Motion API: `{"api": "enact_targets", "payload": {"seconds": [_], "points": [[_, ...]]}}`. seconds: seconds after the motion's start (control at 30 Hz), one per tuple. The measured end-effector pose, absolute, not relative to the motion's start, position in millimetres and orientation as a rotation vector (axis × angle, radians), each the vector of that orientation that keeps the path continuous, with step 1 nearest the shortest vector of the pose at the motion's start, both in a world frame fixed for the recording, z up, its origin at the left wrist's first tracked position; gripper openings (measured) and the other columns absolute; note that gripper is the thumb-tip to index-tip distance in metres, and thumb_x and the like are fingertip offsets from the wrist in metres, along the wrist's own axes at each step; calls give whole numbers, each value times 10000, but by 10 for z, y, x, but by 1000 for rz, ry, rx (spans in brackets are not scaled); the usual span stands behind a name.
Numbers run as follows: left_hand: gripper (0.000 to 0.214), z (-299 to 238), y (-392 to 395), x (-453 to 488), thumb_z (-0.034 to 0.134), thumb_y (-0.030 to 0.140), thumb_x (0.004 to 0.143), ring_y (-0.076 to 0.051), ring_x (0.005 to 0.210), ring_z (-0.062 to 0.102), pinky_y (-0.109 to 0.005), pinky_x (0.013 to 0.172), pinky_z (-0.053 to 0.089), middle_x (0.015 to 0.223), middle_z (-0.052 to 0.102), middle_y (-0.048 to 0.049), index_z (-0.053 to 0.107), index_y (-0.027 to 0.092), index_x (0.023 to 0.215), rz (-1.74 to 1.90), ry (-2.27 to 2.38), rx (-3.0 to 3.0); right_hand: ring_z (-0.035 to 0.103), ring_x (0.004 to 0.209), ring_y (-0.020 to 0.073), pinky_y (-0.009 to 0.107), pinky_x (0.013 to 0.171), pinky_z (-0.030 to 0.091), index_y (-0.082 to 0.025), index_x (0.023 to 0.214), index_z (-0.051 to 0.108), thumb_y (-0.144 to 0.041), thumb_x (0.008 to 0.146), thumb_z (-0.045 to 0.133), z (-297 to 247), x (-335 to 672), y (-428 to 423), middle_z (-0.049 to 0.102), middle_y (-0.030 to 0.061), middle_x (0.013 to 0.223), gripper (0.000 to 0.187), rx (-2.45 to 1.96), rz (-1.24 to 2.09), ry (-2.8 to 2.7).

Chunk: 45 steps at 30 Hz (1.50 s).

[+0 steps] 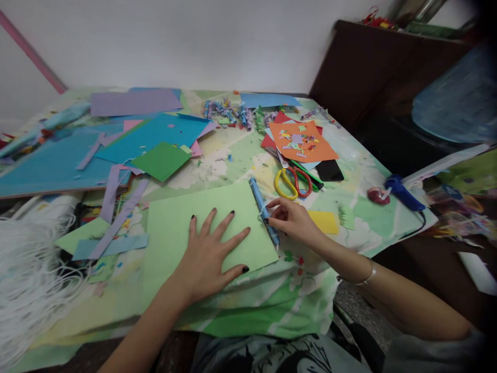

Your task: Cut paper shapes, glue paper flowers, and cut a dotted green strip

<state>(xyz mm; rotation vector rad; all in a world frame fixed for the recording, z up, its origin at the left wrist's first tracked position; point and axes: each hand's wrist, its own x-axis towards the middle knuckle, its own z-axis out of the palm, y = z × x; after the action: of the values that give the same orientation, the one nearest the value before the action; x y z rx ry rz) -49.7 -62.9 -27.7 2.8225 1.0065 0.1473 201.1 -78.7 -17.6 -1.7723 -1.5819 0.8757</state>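
My left hand lies flat with spread fingers on a sheet of light green paper, pressing it to the table. Along the right edge of that sheet rests a slim blue tube, which looks like rolled paper, with a pale string or strip around its middle. The fingertips of my right hand are pinched together at the middle of this tube. Whether they grip the tube itself or its pale strip is hard to see. Just beyond are scissors with a yellow and a red handle.
A blue glue gun lies at the table's right edge. Behind the scissors are a black phone and orange paper bearing scraps. Coloured sheets cover the back left; a white string bundle fills the front left.
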Motion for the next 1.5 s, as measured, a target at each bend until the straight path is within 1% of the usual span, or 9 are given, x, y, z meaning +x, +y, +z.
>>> {"api": "enact_targets", "payload": {"seconds": [0.3,0.63,0.7,0.83,1.17,1.23,1.33,1.4,1.5], "points": [[694,-251,-648,-475,553,589,796,-468,1401,144,-744,1031,92,1547,261,-87,317,440,1431,122,1037,2820,575,616,129,248,588,433,-182,1000,589,-312,749,658,-157,2008,-816,652,-4,706,291,-1769,887,-1595],[714,-119,-625,-422,596,598,757,-475,1386,181,-738,1026,129,1538,287,-90,362,437,1412,25,1073,2760,578,609,127,248,592,430,-179,1003,597,-277,752,648,-138,2001,-808,664,-1,705,275,-1779,884,-1624],[736,-93,-614,-414,591,613,755,-471,1386,187,-734,1028,134,1538,293,-93,348,423,1424,-14,1079,2758,575,609,126,247,593,429,-179,1000,600,-273,751,642,-137,1998,-807,659,-4,700,269,-1774,875,-1633],[851,-44,-580,-392,602,643,728,-463,1379,208,-723,1030,156,1539,301,-104,293,351,1465,-110,1097,2747,571,606,125,244,590,432,-178,1002,598,-286,751,635,-145,1999,-804,646,-11,694,275,-1743,875,-1645],[910,-66,-553,-385,612,680,710,-474,1387,183,-728,1025,156,1582,186,-91,247,356,1478,-155,1106,2744,566,588,122,244,570,433,-178,995,601,-285,743,638,-137,2013,-813,644,-9,683,276,-1734,904,-1641],[881,-70,-538,-399,617,638,742,-475,1393,169,-732,1022,170,1588,164,-76,220,372,1481,-184,1092,2736,570,588,123,244,568,439,-182,1002,596,-292,745,636,-142,2019,-812,648,-6,689,283,-1732,912,-1630],[806,-37,-482,-425,621,500,812,-471,1399,162,-721,1009,220,1594,141,-62,183,401,1481,-279,1045,2743,584,599,132,247,570,448,-187,1001,589,-300,744,638,-159,2034,-810,656,0,695,285,-1724,943,-1604],[813,21,-414,-415,653,461,799,-473,1377,213,-679,989,284,1588,171,-71,207,403,1476,-341,1000,2768,589,606,136,250,574,450,-190,1000,587,-300,745,640,-171,2042,-809,658,1,696,283,-1719,952,-1601],[818,115,-271,-320,641,570,764,-445,1254,381,-580,922,374,1504,345,-119,274,366,1467,-340,954,2822,588,611,135,250,579,444,-195,1017,587,-296,752,640,-179,2045,-812,658,-5,703,288,-1711,953,-1607]]}}
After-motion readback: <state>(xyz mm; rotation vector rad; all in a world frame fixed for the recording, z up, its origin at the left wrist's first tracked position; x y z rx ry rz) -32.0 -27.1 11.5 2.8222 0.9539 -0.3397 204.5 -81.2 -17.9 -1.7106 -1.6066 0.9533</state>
